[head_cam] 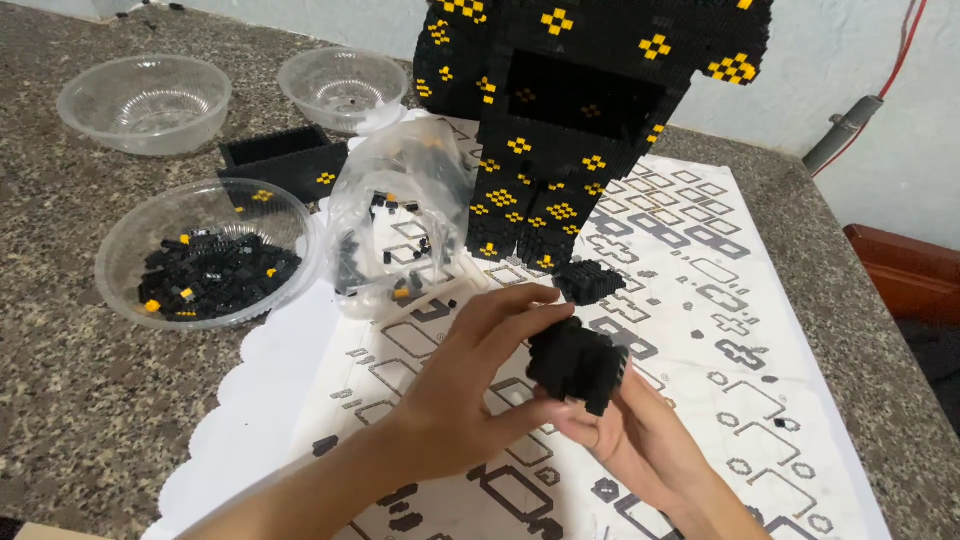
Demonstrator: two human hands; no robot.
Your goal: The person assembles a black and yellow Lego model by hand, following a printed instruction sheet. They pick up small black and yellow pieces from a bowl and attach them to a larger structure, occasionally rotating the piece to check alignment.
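Holding a small black brick assembly (577,365) between them, both hands meet low over the desk (90,400): the left hand (470,385) pinches its near side, and the right hand (625,430) cups it from below. Beyond the hands stands a tall black-and-yellow brick model (570,120) on a white printed instruction sheet (720,300). Left of the hands lie a clear bowl of loose bricks (205,252), a clear plastic bag (400,215) and two empty bowls (145,100). The assembly is judged light, rigid yet apt to shed pieces; support is best at its broad faces. A smaller brick cluster (588,281) rests just beyond the fingertips (540,295).
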